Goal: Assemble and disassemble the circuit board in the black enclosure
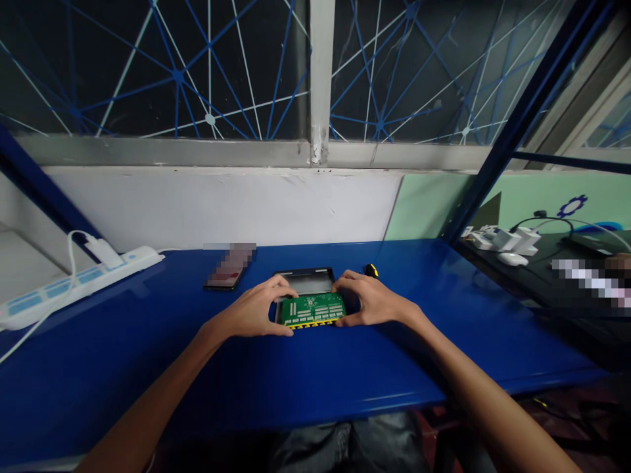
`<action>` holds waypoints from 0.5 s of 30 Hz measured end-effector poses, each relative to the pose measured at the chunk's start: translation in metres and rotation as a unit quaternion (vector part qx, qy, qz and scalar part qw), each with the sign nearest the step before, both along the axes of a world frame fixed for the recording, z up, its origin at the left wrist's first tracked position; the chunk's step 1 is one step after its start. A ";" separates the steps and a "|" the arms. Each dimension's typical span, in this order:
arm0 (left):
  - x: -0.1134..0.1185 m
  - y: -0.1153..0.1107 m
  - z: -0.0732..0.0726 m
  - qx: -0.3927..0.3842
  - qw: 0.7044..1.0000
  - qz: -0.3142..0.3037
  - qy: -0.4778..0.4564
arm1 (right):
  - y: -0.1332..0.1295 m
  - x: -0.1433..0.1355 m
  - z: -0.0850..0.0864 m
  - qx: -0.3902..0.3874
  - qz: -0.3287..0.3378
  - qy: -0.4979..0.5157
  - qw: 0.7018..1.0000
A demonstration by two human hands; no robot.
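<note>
Between my hands is a green circuit board (pixel 313 309) with a row of yellow connectors (pixel 315 323) along its near edge. My left hand (pixel 260 307) grips the board's left end, thumb at the near corner and fingers at the far one. At the right end my right hand (pixel 363 299) holds it the same way. Just behind the board lies a black open case (pixel 305 281) with a grey inside; its near part is hidden by the board. Whether the board rests in the case or is held above it, I cannot tell.
A phone (pixel 231 266) lies left of the case on the blue table (pixel 315 374). A small black and yellow object (pixel 371 270) sits behind my right hand. On the left is a white power strip (pixel 79 282) with cables. Chargers (pixel 513 240) and part of another person's hand (pixel 620 263) appear at right.
</note>
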State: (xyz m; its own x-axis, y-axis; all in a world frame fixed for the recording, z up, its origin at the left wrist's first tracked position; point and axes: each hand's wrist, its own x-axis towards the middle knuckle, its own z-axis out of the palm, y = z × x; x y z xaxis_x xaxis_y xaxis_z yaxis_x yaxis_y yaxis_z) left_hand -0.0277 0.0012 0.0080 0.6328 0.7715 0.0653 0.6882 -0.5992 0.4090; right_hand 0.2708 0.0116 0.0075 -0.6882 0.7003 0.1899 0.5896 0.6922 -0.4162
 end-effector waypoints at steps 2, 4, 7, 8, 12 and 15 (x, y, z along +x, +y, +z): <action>0.001 -0.001 -0.001 -0.001 1.000 0.007 0.009 | 0.000 0.000 -0.001 0.002 -0.004 -0.010 1.000; 0.003 -0.002 -0.001 0.000 1.000 0.012 0.019 | 0.000 0.000 -0.003 0.004 -0.005 -0.021 1.000; 0.005 -0.002 -0.001 0.007 1.000 0.013 0.028 | 0.001 0.000 -0.005 0.006 -0.004 -0.040 0.999; 0.005 -0.002 -0.001 0.008 0.999 0.013 0.030 | 0.001 -0.001 -0.005 0.007 -0.004 -0.045 0.999; 0.004 -0.001 -0.002 0.008 0.999 0.013 0.036 | 0.001 -0.002 -0.005 0.016 -0.010 -0.055 0.998; 0.002 0.000 -0.004 0.009 0.999 0.010 0.036 | 0.000 -0.001 -0.002 0.012 -0.007 -0.042 0.999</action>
State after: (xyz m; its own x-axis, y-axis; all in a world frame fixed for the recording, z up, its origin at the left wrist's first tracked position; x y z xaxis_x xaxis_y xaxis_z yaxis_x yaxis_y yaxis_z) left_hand -0.0254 0.0016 0.0039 0.6204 0.7835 0.0344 0.7276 -0.5915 0.3475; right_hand 0.2697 0.0117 0.0055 -0.6927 0.7058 0.1484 0.6314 0.6929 -0.3482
